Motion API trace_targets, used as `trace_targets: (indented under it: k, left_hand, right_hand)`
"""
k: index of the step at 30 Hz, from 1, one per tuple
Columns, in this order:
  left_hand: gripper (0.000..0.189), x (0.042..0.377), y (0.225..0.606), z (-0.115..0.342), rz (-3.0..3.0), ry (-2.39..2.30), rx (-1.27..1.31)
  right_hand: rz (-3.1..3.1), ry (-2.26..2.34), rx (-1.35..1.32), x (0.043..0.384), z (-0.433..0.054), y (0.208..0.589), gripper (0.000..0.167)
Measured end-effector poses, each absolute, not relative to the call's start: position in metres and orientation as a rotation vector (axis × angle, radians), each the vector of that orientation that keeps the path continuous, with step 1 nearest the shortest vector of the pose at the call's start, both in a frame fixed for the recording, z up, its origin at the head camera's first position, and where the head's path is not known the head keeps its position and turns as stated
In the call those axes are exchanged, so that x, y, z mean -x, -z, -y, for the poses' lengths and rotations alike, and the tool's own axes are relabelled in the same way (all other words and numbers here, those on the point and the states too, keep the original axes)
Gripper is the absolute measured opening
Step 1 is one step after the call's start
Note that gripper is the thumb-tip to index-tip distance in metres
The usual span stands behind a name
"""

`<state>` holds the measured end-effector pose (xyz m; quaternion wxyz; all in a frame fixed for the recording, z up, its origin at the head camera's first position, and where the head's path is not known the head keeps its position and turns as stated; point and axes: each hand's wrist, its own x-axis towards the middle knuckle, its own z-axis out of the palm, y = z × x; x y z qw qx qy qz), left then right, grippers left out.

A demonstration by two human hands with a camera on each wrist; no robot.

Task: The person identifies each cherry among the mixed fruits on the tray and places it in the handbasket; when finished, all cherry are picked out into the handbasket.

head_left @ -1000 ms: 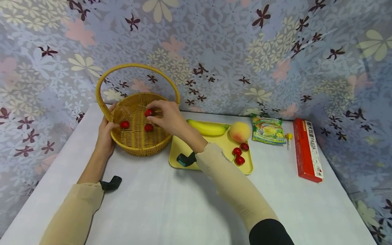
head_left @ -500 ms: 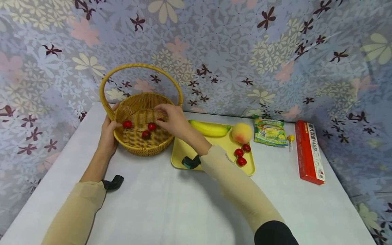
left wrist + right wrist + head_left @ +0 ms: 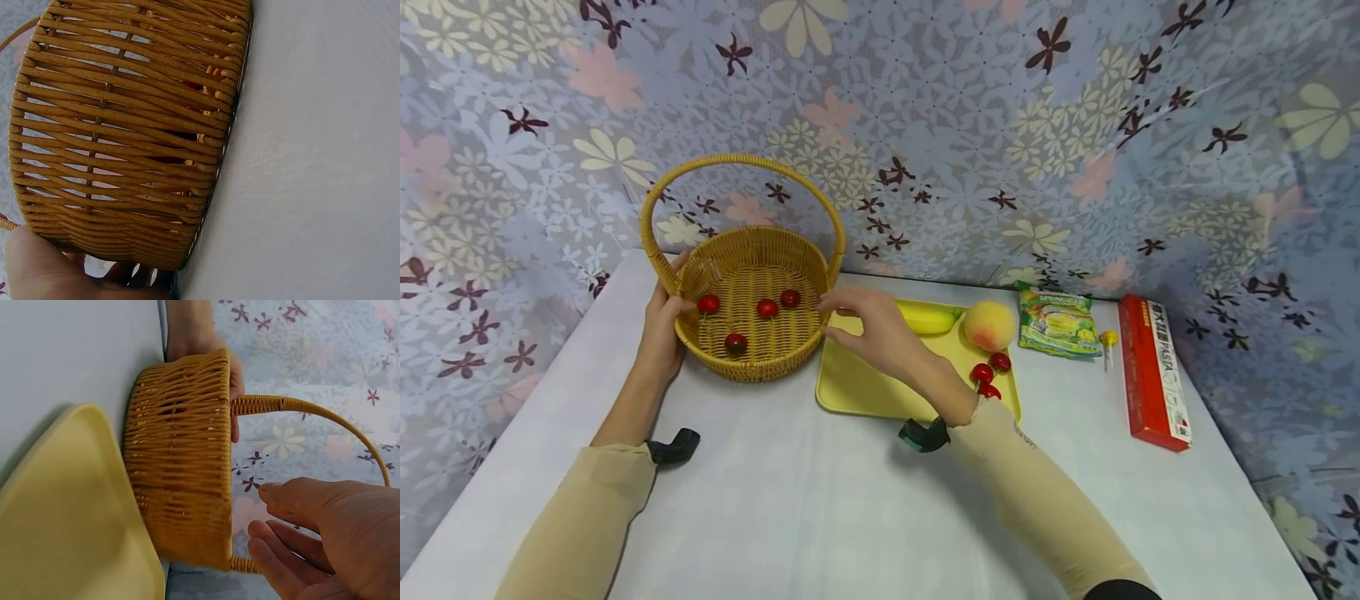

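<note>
A yellow wicker basket [image 3: 752, 367] with a tall arched handle stands at the left of the table. My left hand [image 3: 662, 325] grips its left rim, thumb over the edge and fingers along the outside. Several red cherries [image 3: 767, 309] lie apart on the basket floor; a darker cherry [image 3: 735, 343] is nearest the front. By the right rim hovers my right hand [image 3: 880, 329], thumb and fingers parted, holding nothing. Below that hand is a yellow tray [image 3: 857, 400] bearing a banana [image 3: 932, 318], a peach [image 3: 990, 326] and a group of red cherries [image 3: 982, 374], partly hidden by the sleeve.
Right of the tray lie a green snack packet [image 3: 1058, 322], a yellow lollipop [image 3: 1108, 342] and a red pasta box [image 3: 1153, 371]. Floral fabric [image 3: 925, 150] hangs behind the white table [image 3: 775, 492]. The basket handle [image 3: 741, 158] arches high above the rim.
My right hand has let go of a cherry inside the basket and moved right, out over the tray. That cherry has rolled toward the basket's front left. My left hand keeps its place.
</note>
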<state>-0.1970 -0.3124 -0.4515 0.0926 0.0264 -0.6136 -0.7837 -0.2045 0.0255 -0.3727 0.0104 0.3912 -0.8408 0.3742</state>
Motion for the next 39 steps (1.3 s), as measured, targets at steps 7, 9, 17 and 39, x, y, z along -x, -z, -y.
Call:
trace_targets:
  k: [7, 9, 17, 39]
  left_hand:
    - [0.077, 0.196, 0.451, 0.311, 1.825, 2.324, -0.071]
    - [0.077, 0.196, 0.45, 0.311, 1.823, 2.324, -0.066]
    - [0.078, 0.197, 0.45, 0.312, 1.808, 2.334, -0.073]
    - [0.078, 0.197, 0.449, 0.313, 1.824, 2.329, -0.071]
  right_hand:
    - [2.623, -1.181, -1.157, 0.197, -0.057, 0.379, 0.03]
    - [2.627, -1.196, -1.127, 0.195, -0.067, 0.38, 0.031]
    - [2.631, -1.207, -1.006, 0.189, -0.106, 0.383, 0.03]
    - [2.545, -1.075, -0.696, 0.154, -0.206, 0.413, 0.03]
